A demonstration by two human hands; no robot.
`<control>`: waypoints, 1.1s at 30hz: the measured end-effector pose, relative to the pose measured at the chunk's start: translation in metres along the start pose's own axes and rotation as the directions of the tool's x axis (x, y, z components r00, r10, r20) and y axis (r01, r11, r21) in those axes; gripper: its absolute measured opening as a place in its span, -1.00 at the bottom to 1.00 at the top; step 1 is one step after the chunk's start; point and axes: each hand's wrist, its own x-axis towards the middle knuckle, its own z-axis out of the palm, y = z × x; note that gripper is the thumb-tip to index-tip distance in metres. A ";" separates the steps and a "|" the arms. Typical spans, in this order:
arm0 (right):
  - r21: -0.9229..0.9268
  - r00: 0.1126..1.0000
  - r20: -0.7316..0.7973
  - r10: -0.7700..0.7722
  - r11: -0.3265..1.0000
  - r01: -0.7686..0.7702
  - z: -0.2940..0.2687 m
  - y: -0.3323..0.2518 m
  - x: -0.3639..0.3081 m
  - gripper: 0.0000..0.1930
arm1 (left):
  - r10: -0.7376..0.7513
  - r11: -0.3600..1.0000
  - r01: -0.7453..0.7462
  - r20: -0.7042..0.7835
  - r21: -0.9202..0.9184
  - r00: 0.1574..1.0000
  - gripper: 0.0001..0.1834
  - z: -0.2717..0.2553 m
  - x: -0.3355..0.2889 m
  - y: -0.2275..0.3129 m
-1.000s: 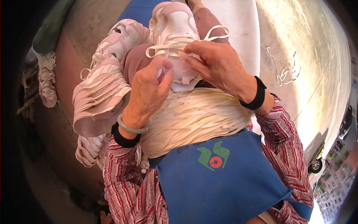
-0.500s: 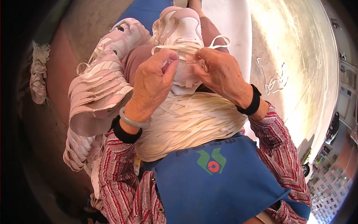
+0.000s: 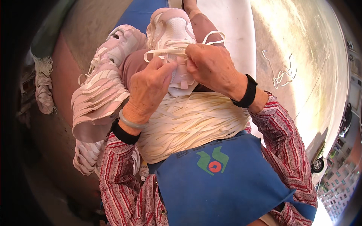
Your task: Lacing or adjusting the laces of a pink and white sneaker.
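Note:
A white and pale pink sneaker upper lies toe away from me on my lap. A cream flat shoelace crosses its front, curving round at the left and rising in a loop at the right. My left hand is closed in a pinch at the shoe's left edge, on the lace beside it; the fingertips are partly hidden. At the right eyelets, my right hand pinches the lace, its fingertips turned down out of sight. The tongue, with a pink tab, points toward me between the hands.
A thick bundle of cream laces covers my lap above a blue apron. Stacked shoe uppers lean at my left, beside another bundle farther off. Loose laces lie on the floor at right.
My left thumb and fingers have closed together and the hand has come down a little. My right hand has turned knuckles-up and gripped closer to the eyelets. The view has shifted slightly.

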 end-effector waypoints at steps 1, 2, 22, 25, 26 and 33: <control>-0.097 0.993 -0.062 -0.098 0.991 0.092 -0.008 -0.004 0.000 -0.89 | 0.003 1.000 -0.003 -0.012 0.002 1.000 -0.78 -0.001 0.000 0.002; -0.200 0.973 -0.113 -0.201 0.964 0.176 -0.012 -0.007 -0.002 -0.87 | 0.006 1.000 -0.006 -0.024 0.003 1.000 -0.77 -0.001 0.000 0.003; 0.318 0.987 -0.137 -0.078 0.941 0.119 -0.019 0.013 -0.016 -0.86 | -0.441 0.792 0.408 0.038 -0.455 0.897 -0.80 0.001 0.007 0.008; 0.257 0.988 -0.142 -0.067 0.961 0.102 -0.023 0.014 -0.013 -0.86 | -0.382 0.876 0.353 -0.026 -0.329 0.924 -0.82 0.004 0.016 0.008; 0.161 0.982 -0.158 -0.104 0.978 0.130 -0.024 0.017 -0.012 -0.87 | -0.382 0.887 0.361 -0.020 -0.287 0.924 -0.83 0.004 0.019 0.009; 0.802 0.970 -0.187 0.158 0.594 0.058 -0.066 0.049 -0.003 -0.83 | -0.410 0.880 0.397 0.004 -0.259 0.912 -0.83 0.009 0.018 0.004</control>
